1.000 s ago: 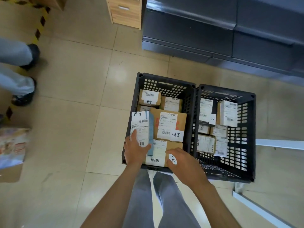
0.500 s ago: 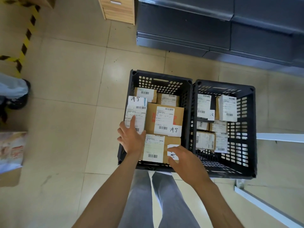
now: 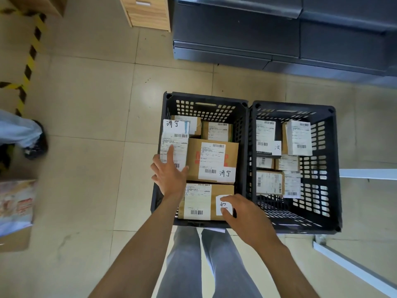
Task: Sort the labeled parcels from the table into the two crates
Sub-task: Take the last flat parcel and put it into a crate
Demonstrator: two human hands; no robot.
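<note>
My left hand lies flat, fingers straight, on the white parcel at the left crate wall to seat it; my right hand rests loosely on the brown parcel, steadying the near row

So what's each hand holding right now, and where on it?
Nothing is gripped. The left hand rests straight fingers on the tall parcel; the right hand touches the near box at its white tag.

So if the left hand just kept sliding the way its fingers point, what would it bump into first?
The left hand already rests on the tall white-labelled parcel; going on, it would probably meet the small parcel behind it, then the left crate's far wall. Depth is uncertain.
</note>
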